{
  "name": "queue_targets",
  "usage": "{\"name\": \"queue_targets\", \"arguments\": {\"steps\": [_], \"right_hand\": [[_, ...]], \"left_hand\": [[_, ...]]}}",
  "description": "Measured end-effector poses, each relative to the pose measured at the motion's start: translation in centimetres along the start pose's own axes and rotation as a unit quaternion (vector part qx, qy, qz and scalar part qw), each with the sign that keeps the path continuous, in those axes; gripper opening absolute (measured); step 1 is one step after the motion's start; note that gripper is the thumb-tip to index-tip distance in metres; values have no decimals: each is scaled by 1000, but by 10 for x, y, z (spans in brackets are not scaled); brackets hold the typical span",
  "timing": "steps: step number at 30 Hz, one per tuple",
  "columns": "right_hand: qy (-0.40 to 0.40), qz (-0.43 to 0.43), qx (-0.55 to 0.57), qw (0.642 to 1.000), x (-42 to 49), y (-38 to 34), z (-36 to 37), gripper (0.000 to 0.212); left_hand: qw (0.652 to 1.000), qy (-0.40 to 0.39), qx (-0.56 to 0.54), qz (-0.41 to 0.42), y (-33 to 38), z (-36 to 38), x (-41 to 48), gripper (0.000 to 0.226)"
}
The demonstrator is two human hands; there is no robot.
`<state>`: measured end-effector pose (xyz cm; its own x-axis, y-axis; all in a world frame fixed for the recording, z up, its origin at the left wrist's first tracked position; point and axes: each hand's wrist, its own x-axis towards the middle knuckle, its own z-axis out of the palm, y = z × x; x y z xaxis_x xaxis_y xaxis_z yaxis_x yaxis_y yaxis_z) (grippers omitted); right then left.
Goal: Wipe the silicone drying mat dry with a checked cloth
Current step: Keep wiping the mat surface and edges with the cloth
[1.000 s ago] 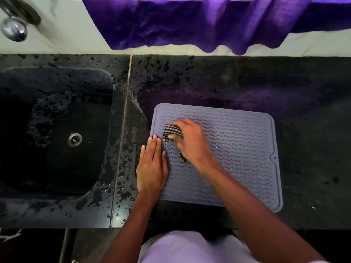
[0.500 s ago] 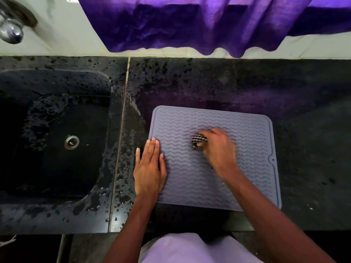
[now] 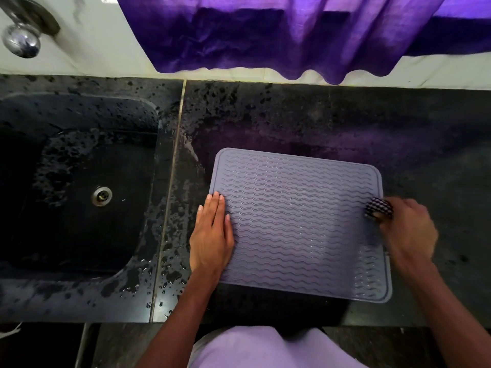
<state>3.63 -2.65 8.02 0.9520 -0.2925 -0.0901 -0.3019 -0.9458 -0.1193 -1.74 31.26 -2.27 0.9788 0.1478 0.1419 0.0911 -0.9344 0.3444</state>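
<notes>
Wet black counter (image 3: 305,120) w/ grey silicone mat (image 3: 300,224) lying flat near front edge. Left hand (image 3: 211,235) flat, fingers straight, pinning mat's left edge. Right hand (image 3: 406,229) grips bunched checked cloth (image 3: 378,207) at right edge. Mid-wipe, probably; next stroke needs firm pressure along ridges.

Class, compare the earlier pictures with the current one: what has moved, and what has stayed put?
The right hand, gripping the checked cloth, swept across the silicone drying mat from its left side to its right edge. Nothing was picked up or let go. The left hand stayed flat on the mat's left edge, and the mat did not shift.
</notes>
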Motion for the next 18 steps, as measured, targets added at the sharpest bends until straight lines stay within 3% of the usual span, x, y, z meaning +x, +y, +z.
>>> {"name": "queue_targets", "arguments": {"steps": [3,7,12,18], "right_hand": [[-6,-81,107,991,-16,-51,8,43],[-41,-206,227,951,-33,-152,28,44],[-72,-283,171,941,-40,-228,58,43],[-61,-280,123,950,-40,-208,66,44]], "left_hand": [[1000,-2,1,24,3,-2,-1,52],[999,-13,1,30,2,-4,0,55],[999,-11,-30,-7,1,-2,-1,50],[999,-5,-47,11,-5,0,1,55]]}}
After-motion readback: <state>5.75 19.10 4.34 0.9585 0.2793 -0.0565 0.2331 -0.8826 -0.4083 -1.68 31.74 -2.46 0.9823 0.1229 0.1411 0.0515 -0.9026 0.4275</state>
